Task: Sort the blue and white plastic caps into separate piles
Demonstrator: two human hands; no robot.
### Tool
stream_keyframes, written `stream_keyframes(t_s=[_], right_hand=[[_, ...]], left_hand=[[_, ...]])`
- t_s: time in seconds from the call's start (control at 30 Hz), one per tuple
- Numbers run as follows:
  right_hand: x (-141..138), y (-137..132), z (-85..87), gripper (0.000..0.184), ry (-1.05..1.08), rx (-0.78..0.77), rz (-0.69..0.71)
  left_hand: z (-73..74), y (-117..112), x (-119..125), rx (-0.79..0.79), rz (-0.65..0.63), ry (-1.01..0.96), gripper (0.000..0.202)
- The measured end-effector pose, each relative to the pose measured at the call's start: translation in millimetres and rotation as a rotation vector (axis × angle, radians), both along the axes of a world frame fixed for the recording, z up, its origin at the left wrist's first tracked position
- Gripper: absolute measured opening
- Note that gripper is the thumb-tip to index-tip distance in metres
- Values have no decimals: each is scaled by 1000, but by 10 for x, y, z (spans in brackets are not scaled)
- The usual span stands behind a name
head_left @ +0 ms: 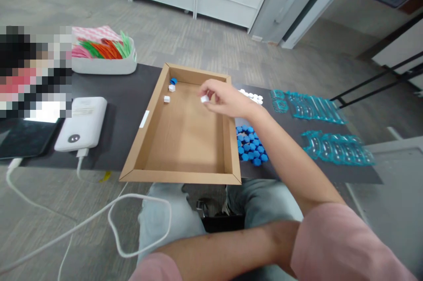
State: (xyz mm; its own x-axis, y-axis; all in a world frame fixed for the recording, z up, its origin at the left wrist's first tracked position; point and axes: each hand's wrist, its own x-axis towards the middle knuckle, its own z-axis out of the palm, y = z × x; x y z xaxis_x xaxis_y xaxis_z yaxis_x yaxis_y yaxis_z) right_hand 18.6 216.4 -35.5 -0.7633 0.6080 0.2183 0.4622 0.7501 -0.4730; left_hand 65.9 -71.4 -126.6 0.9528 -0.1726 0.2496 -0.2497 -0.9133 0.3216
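My right hand [226, 99] reaches over the far right part of a shallow cardboard tray [139, 148] and pinches a small white hexagonal piece [205, 99] at its fingertips. Inside the tray near the far left corner lie a blue piece [173, 81] and two white pieces [171, 88] [167, 99]. My left forearm [231, 245] crosses my lap low in the view; its hand is hidden behind my right arm.
Right of the tray lie a cluster of blue hexagonal pieces [251, 145], a pile of white ones [253, 95] and two rows of teal plastic parts [307, 105] [337, 147]. At left are a white power bank [82, 123] with cable, a dark phone [26, 137] and a basket of coloured items [104, 54].
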Motion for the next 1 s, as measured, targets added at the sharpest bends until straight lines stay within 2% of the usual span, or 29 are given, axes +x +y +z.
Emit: stream_keyframes(t_s=[0.03,0.1,0.2,0.27,0.33,0.43,0.53,0.63,0.77,0.83,0.9,1.0], right_hand=[[261,-101,31,29,52,8,-72],[846,-279,13,25,162,43,-308],[1648,-472,-211,20,301,68,-674],[1986,-559,-423,23,373,35,-809],[2132,-617,-607,28,396,-1,-875],[2097,-644,-760,33,331,-26,-889],[1970,-608,-818,38,289,-81,-841],[1918,-575,-875,42,345,-129,-803],[1985,-610,-920,41,421,-124,-826],[1985,-636,-864,36,434,-85,-845],[1882,-637,-728,29,413,-34,-834],[1453,-562,-423,20,304,7,-672]], left_hand=[[-81,5,81,-55,-73,-32,34],[-234,47,270,-200,-180,-10,28],[-421,82,538,-373,-325,125,35],[-511,43,653,-431,-376,165,38],[-568,-22,710,-442,-393,173,36],[-589,-79,733,-424,-371,147,31],[-565,-59,743,-419,-361,124,29],[-545,-37,758,-426,-360,128,31],[-562,-61,804,-450,-380,78,31],[-568,-58,827,-465,-368,37,31],[-547,-25,808,-459,-380,31,34],[-426,29,621,-343,-362,-82,39]])
